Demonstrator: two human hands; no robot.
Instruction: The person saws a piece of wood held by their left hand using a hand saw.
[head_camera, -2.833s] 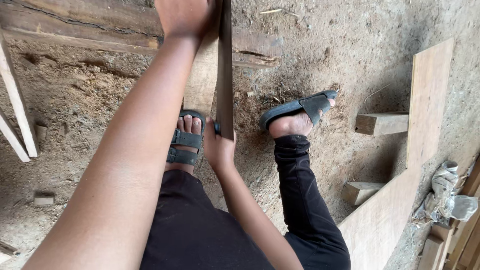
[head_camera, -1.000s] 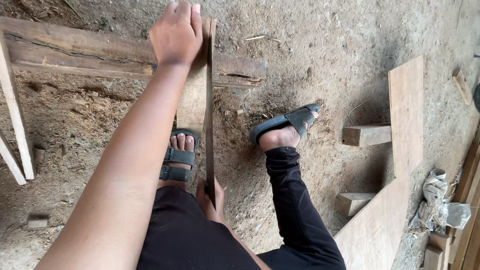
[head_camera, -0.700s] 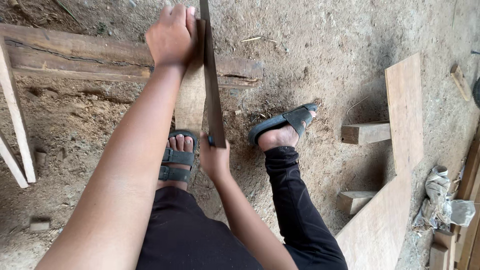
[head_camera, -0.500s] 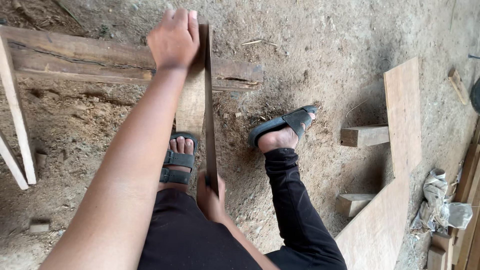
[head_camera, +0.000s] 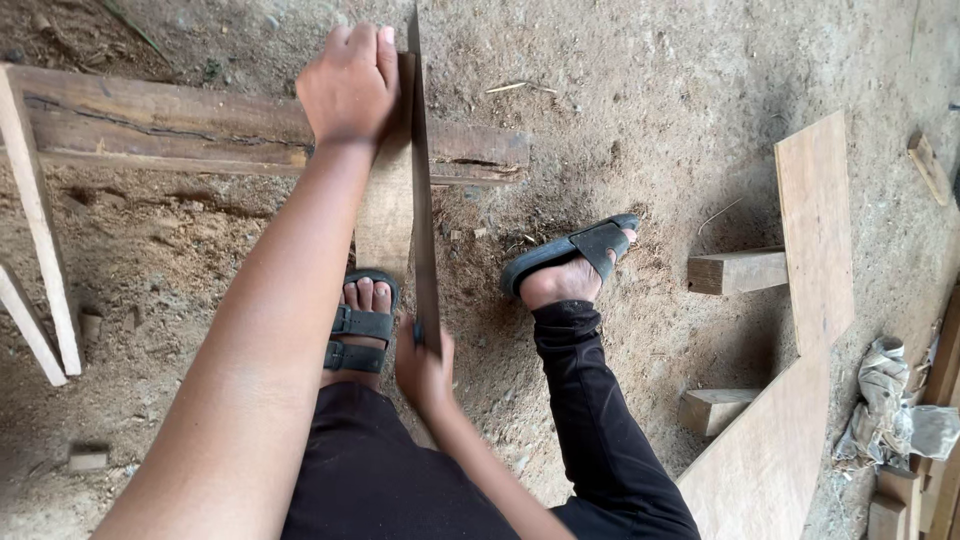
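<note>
Left hand (head_camera: 350, 85) clamps the upright plank (head_camera: 385, 190) at its far end; right hand (head_camera: 422, 365) grips the saw (head_camera: 424, 200) near his knees. A slip could nick those fingers.

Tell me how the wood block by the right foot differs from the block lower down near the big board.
The upper wood block is longer and lies fully in view beside the big board; the lower wood block looks shorter and stubbier, with its end tucked under that board's edge. The upper one sits level with the sandalled right foot, the lower one nearer the knee. Both are pale, squared offcuts on the dirt floor.
</note>
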